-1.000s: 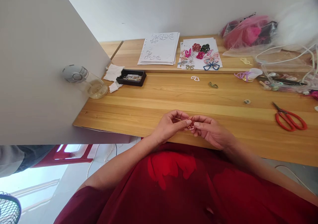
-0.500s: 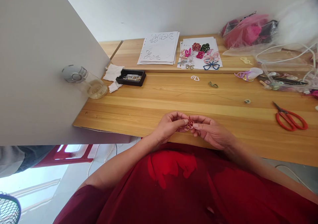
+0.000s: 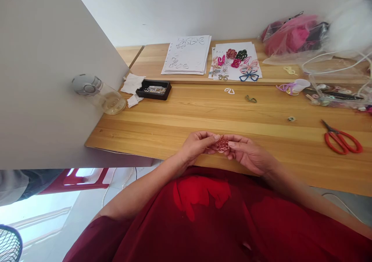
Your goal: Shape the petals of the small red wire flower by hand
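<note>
My left hand (image 3: 199, 148) and my right hand (image 3: 250, 155) meet above the near edge of the wooden table (image 3: 174, 119). Between their fingertips sits a small pink coiled flower piece (image 3: 223, 146). Both hands pinch it, thumbs and forefingers closed on its rim. My forearms run back over a red garment (image 3: 203, 215) in my lap.
Red-handled scissors (image 3: 343, 141) lie at the right. A sheet with finished coloured flowers (image 3: 236, 62) and a stack of pattern sheets (image 3: 187, 55) lie at the back. A black tray of beads (image 3: 154, 89), a glass jar (image 3: 100, 95) and a grey partition (image 3: 43, 76) stand at the left.
The coiled piece has turned between my fingertips and now shows its round flower face. Both hands have stayed in place at the table edge.
</note>
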`<state>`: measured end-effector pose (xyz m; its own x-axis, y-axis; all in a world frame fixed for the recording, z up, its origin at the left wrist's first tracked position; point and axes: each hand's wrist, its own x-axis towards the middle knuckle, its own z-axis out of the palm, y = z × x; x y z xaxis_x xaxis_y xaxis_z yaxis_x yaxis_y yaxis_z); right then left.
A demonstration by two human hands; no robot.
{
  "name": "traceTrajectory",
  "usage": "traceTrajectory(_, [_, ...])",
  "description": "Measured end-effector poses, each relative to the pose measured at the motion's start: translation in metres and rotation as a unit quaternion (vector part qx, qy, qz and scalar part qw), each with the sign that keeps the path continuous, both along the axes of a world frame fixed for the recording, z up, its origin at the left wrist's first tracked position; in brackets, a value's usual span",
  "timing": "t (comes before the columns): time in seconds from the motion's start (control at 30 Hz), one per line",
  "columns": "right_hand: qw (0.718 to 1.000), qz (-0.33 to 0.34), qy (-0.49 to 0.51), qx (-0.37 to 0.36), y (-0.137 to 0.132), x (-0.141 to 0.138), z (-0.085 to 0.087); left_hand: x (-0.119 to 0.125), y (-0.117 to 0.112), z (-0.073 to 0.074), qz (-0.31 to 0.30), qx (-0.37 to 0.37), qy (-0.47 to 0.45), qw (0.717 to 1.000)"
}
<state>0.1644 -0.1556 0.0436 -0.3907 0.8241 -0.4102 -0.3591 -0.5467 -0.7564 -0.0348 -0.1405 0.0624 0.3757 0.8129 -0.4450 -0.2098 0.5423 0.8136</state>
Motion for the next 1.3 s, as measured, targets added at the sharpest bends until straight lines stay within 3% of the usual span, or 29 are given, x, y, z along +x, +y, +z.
traceTrajectory(0.23, [1.000, 0.017, 0.000, 0.002, 0.002, 0.001, 0.002, 0.000, 0.002, -0.002, -0.005, 0.007, 0.020, 1.000])
traceTrajectory(0.4, [1.000, 0.019, -0.006, -0.014, 0.002, 0.000, 0.006, 0.003, 0.001, -0.004, 0.019, 0.080, 0.034, 0.996])
traceTrajectory(0.53, [0.999, 0.026, -0.010, -0.026, 0.001, -0.001, 0.006, 0.003, 0.000, -0.003, 0.002, 0.119, 0.043, 0.992])
traceTrajectory(0.77, [0.999, -0.025, -0.014, -0.022, -0.001, -0.004, 0.001, 0.002, -0.005, -0.003, 0.013, 0.018, -0.050, 0.998])
traceTrajectory(1.0, [0.999, -0.010, -0.031, 0.017, -0.004, -0.007, 0.001, 0.006, -0.010, -0.005, 0.045, 0.084, -0.031, 0.995])
traceTrajectory(1.3, [0.995, 0.010, -0.075, 0.066, -0.004, -0.004, 0.004, 0.005, -0.011, -0.006, 0.052, 0.057, -0.073, 0.994])
